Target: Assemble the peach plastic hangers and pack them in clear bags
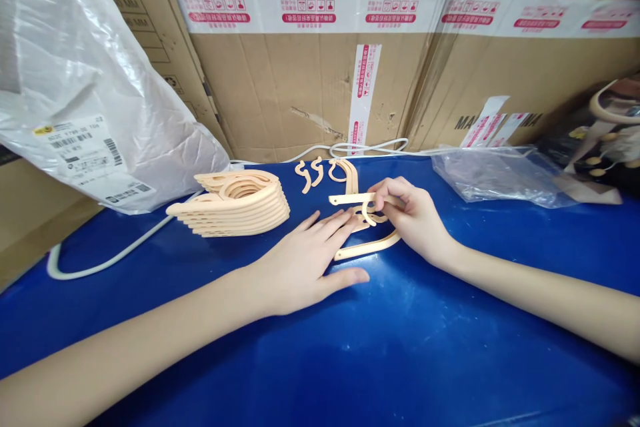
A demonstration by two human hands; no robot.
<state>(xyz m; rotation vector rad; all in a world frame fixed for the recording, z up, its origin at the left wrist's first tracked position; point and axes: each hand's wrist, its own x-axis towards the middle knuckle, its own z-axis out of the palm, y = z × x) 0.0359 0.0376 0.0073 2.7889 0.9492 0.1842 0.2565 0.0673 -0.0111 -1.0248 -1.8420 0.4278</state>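
My right hand (407,213) pinches a cream plastic folding-hanger arm (350,199) between thumb and fingers. A small curved hook piece (369,215) hangs below that arm near the fingertips. My left hand (315,260) lies flat with fingers stretched out, its fingertips touching cream pieces partly hidden under and beyond them. Close to its thumb is a second hanger arm (367,248), whose right end reaches my right hand. Behind the hands lie two loose S-shaped hooks (317,172) and several nested arm pieces (350,175). A neat stack of folded hangers (235,207) stands to the left.
A blue tabletop (400,347) spreads under everything. Cardboard boxes (300,80) wall off the back. A large white plastic parcel (115,93) leans at the left, with a white cable (125,257) below it. A clear plastic bag (500,177) and a dark bag (600,147) sit at the right.
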